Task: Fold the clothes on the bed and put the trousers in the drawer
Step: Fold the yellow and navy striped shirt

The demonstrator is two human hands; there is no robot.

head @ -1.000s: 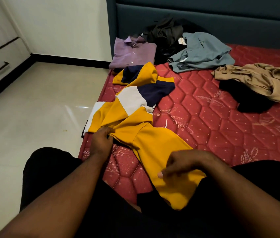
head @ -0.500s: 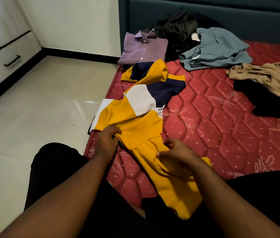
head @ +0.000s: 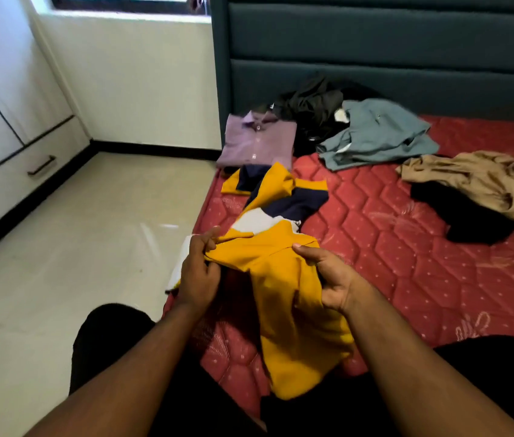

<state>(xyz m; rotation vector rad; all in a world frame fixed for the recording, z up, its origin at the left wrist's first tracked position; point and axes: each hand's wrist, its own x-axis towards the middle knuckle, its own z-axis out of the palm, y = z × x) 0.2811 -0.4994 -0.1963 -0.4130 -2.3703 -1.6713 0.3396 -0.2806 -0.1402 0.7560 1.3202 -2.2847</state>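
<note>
Near the bed's (head: 406,234) left edge, the left hand (head: 197,272) and right hand (head: 328,275) each pinch the yellow, navy and white shirt (head: 284,279), whose loose hem could slide off the edge if either grip slackens.

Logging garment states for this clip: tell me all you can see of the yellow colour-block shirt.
The yellow colour-block shirt is soft knit-looking fabric, mostly mustard yellow with navy and white panels. It lies stretched along the left edge of the red mattress, its near end draped over the person's lap. The left hand and right hand each hold a bunched grip on its middle, lifting it slightly. It is unfolded.
</note>
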